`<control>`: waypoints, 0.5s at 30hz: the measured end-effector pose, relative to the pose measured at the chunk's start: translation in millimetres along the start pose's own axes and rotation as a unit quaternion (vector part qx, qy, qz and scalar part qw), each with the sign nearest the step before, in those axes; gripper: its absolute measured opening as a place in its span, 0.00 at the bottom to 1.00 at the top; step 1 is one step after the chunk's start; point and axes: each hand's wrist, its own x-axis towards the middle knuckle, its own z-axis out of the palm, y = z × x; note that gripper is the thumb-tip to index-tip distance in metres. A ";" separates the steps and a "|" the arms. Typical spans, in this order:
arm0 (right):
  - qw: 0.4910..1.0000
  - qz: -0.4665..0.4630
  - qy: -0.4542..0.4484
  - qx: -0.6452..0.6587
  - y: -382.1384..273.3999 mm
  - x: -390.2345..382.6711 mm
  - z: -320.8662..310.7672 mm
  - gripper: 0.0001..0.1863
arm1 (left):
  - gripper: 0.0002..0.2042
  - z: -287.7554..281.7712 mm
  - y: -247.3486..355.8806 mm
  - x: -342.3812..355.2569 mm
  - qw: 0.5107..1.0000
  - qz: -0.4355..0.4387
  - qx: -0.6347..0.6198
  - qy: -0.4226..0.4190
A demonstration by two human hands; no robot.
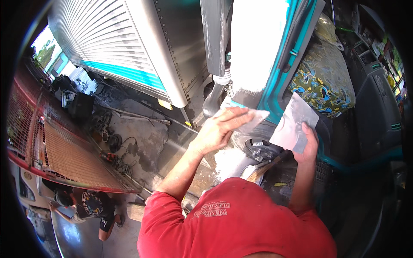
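Observation:
My left hand (pixel 221 129) grips a thin, pale, flat putty spreader (pixel 257 120) between fingers and thumb, below the lower end of the white-coated panel (pixel 254 56) of a vehicle cab. Part of the spreader is covered by my fingers. To the right, my right hand (pixel 307 148) holds a grey flat sheet (pixel 297 122), tilted, with pale smears of putty on its face. My thumb lies over the sheet's edge. The teal door frame (pixel 275 81) runs up beside the white panel, behind both hands.
A ribbed silver truck box (pixel 107 38) stands at the upper left. A patterned cushion (pixel 325 77) lies inside the cab. A red mesh frame (pixel 69 146) is on the left, with a co-worker (pixel 88 204) beneath. Cords and tools litter the concrete floor (pixel 144 142).

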 end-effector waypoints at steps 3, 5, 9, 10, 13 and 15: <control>0.966 0.052 0.044 -0.248 0.8 6.5 1.0 0.27 | 0.35 -9.7 4.0 22.2 0.997 -0.020 -0.070 0.036; 0.895 -0.068 0.005 -0.442 8.4 9.7 2.2 0.26 | 0.35 2.1 17.0 30.8 0.998 0.026 -0.045 -0.022; 0.981 -0.032 0.158 -0.109 -0.7 12.5 0.4 0.23 | 0.33 18.3 20.8 27.2 0.985 0.102 -0.021 -0.137; 0.995 -0.051 0.087 -0.027 -15.4 10.4 -3.0 0.26 | 0.32 12.0 16.0 29.1 0.979 0.106 0.020 -0.175; 0.987 -0.064 0.140 -0.055 -41.3 1.5 -9.2 0.28 | 0.33 -26.1 -25.7 71.4 0.979 0.102 0.175 -0.003; 0.986 -0.072 0.137 -0.057 -44.5 -3.8 -11.9 0.28 | 0.34 -58.7 -44.0 127.7 0.942 0.128 0.293 0.106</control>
